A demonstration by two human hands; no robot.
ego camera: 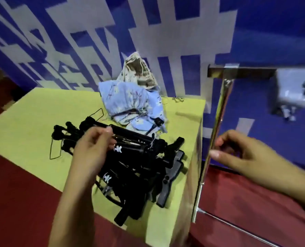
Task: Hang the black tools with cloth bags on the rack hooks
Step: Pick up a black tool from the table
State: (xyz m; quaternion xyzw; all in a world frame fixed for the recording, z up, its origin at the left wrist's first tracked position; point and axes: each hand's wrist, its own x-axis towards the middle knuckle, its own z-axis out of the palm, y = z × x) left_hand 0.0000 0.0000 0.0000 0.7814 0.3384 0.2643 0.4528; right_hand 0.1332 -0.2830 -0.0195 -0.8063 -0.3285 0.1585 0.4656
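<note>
A: Nearest, low in the frame, what do the hands do?

B: Left hand, lower centre, has its fingers curled onto the top bar of the black tools. Right hand, right of centre, is loosely curled, fingers bent, beside the shiny rack pole; whether it touches or holds the pole I cannot tell.

A: And the tools?

B: One tangled heap in the middle of the frame, on the yellow-green table. Matte black bars and handles, hard-looking, some with a white mark; thin black cord loops stick out at the left. They overlap too much to count.

A: Farther back?

B: Two cloth bags just behind the heap: a pale blue bag, soft and crumpled, with a floral print, and a cream bag with brown marks, standing above it. Behind, across the top, a blue wall with big white blocky shapes. At right, the rack's metal crossbar tops the pole.
</note>
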